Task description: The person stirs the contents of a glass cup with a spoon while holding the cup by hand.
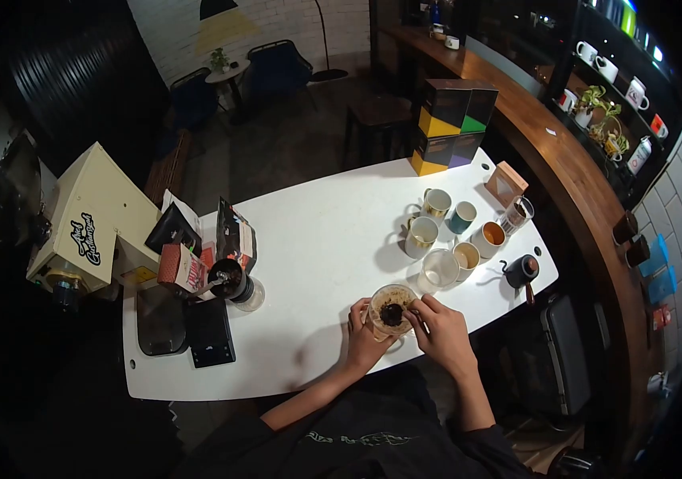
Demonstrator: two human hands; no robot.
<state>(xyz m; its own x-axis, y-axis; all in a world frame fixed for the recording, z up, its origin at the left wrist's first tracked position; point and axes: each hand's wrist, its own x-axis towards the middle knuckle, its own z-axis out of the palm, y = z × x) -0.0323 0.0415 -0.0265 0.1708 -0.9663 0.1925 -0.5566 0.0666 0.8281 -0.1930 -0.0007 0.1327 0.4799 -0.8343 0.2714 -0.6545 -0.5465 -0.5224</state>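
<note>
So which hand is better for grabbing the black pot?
Probably right: the right hand is nearer the pot, while the left hand is wrapped around the side of the filter.

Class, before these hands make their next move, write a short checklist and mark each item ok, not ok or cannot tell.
1. Left hand supports the round vessel: ok.
2. Dark grounds inside the vessel: ok.
3. A hand free for another item: not ok; the right hand is at the vessel's rim.
4. Black kettle standing upright on the white table: ok.
5. Water in the kettle: cannot tell.
</note>
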